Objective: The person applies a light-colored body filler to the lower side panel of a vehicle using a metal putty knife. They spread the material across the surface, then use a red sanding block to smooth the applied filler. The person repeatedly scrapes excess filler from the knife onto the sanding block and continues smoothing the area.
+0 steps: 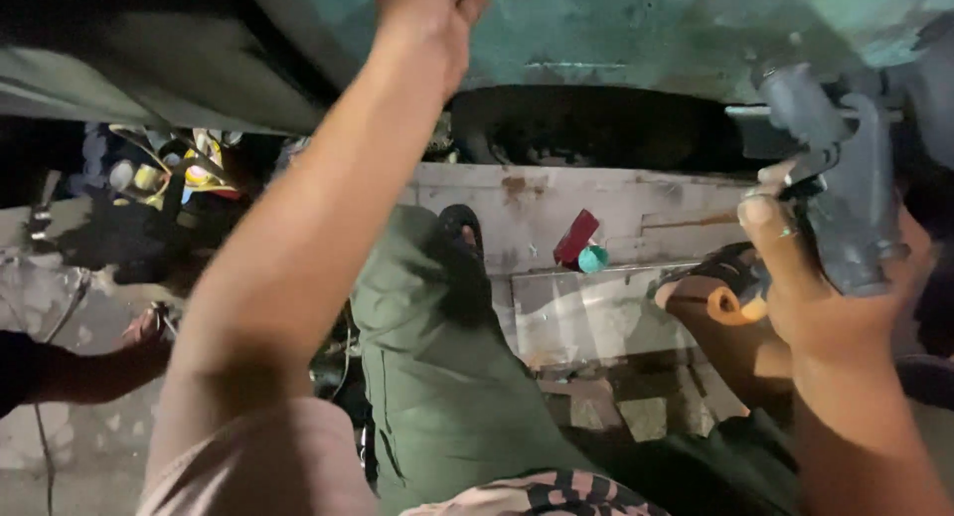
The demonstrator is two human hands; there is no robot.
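Note:
My left arm stretches up and away, and my left hand (429, 19) lies against a greenish, worn metal underside (636, 29). Its fingers point past the top edge of the frame and I see nothing in it. My right hand (820, 297) is raised at the right and grips a dark grey power tool (845, 193) with a pistol-like body. The tool's front end (790, 93) points up toward the metal underside. Below the hand sits an orange and black part (730, 302).
A leg in green trousers (437, 377) with a black sandal (462, 262) runs down the middle. A rusty whitish metal frame (596, 203) carries a red piece (576, 238) and a teal cap (593, 259). Another person's hand (149, 327) reaches in at the left. Cluttered items (174, 173) lie beyond.

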